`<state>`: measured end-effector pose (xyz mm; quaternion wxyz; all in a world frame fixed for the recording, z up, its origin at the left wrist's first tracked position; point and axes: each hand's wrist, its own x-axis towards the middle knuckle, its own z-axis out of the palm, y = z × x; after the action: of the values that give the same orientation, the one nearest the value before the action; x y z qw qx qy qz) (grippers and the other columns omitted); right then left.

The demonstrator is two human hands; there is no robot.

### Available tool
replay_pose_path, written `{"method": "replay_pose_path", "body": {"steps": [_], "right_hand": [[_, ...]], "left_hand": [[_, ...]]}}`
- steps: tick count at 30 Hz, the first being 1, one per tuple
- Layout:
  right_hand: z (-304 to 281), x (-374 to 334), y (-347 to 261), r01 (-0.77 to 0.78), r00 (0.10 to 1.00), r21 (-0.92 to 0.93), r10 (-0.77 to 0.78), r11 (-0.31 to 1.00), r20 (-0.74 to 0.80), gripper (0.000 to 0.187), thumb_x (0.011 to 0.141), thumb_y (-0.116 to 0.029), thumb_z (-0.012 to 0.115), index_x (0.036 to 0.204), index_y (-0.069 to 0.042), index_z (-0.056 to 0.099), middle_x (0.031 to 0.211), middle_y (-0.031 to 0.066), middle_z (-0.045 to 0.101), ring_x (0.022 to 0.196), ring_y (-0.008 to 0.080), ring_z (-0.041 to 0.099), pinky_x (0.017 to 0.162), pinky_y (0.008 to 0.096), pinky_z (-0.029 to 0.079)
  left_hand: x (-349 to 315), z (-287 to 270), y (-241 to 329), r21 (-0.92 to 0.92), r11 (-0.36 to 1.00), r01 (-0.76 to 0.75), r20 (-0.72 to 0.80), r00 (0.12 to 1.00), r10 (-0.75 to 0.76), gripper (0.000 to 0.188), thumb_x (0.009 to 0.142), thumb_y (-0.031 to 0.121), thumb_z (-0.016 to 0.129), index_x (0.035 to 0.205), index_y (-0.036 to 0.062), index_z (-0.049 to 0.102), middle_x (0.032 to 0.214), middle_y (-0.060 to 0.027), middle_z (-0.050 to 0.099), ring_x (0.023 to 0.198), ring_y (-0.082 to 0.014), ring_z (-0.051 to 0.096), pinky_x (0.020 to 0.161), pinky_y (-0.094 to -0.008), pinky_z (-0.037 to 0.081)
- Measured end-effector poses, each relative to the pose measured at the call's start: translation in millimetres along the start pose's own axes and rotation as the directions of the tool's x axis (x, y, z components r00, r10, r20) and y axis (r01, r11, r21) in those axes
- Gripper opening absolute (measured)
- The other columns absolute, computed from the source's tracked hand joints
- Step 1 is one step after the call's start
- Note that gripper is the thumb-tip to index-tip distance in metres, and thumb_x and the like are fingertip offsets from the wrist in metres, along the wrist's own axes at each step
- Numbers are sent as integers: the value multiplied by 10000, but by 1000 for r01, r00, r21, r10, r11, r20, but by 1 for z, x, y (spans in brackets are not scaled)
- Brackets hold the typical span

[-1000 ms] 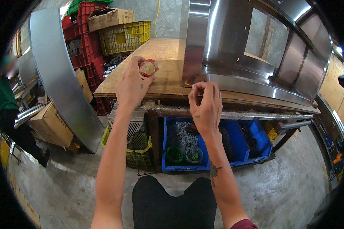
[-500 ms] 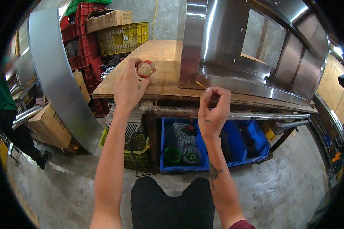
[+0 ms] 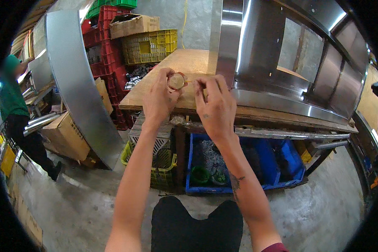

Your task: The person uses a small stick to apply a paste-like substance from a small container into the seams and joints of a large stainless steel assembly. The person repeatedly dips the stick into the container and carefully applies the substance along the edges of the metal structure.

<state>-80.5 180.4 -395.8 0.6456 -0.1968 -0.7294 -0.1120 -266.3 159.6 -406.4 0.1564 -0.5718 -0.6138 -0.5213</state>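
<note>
My left hand [image 3: 158, 101] is wrapped round a small round container [image 3: 177, 81] with a tan face and a red-orange edge, held above the wooden tabletop [image 3: 188, 63]. Close to its right side, my right hand [image 3: 216, 98] pinches a thin yellowish stick [image 3: 190, 81], whose tip points at the container. I cannot tell whether the two touch. To the right of my hands a large shiny steel frame [image 3: 250, 48] with a rectangular opening stands on the table.
Below the tabletop sit blue bins [image 3: 250, 185] with small metal parts and a yellow-green crate [image 3: 169, 176]. Stacked red crates [image 3: 109, 54], a yellow crate [image 3: 155, 46] and a cardboard box [image 3: 134, 26] stand behind at left. Near a leaning metal panel [image 3: 73, 80] is a person in green [image 3: 14, 94].
My right hand has come left and up, bringing the yellowish stick beside the round container. The view has shifted left, and more of the person in green shows.
</note>
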Motion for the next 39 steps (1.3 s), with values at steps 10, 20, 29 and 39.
{"method": "replay_pose_path", "body": {"steps": [10,20,29,39], "right_hand": [[40,7,5,-53,984,-48,60,997,170,152,1059,-206,788,1182,-122,818,1137,94,694,827,372,774,710,488,624],[-19,-11,11,-85,991,21,87,996,-101,141,1065,-109,781,1189,-83,721,1107,127,660,832,308,730,725,439,610],[-45,-54,53,-97,995,-3,97,995,-19,175,1071,-55,757,1186,-19,631,1122,161,652,860,317,725,737,421,596],[-40,-54,54,-113,993,-38,114,993,39,147,1026,-63,786,1114,-42,670,1073,141,671,909,362,688,830,470,525]], "left_hand": [[-2,-8,5,-8,999,31,36,999,-30,608,929,171,872,1447,173,554,1303,-114,775,1016,-375,741,886,-509,575],[-2,-6,6,21,997,77,42,996,-78,643,932,299,906,1464,153,575,1388,-149,768,1276,-446,730,1016,-528,579],[-1,-1,11,74,995,71,2,997,-72,592,950,356,894,1415,123,611,1309,-168,793,1198,-451,752,950,-557,593],[-1,-3,7,94,995,39,2,999,-39,609,941,360,899,1411,116,598,1322,-173,791,1210,-455,749,965,-556,582]]}}
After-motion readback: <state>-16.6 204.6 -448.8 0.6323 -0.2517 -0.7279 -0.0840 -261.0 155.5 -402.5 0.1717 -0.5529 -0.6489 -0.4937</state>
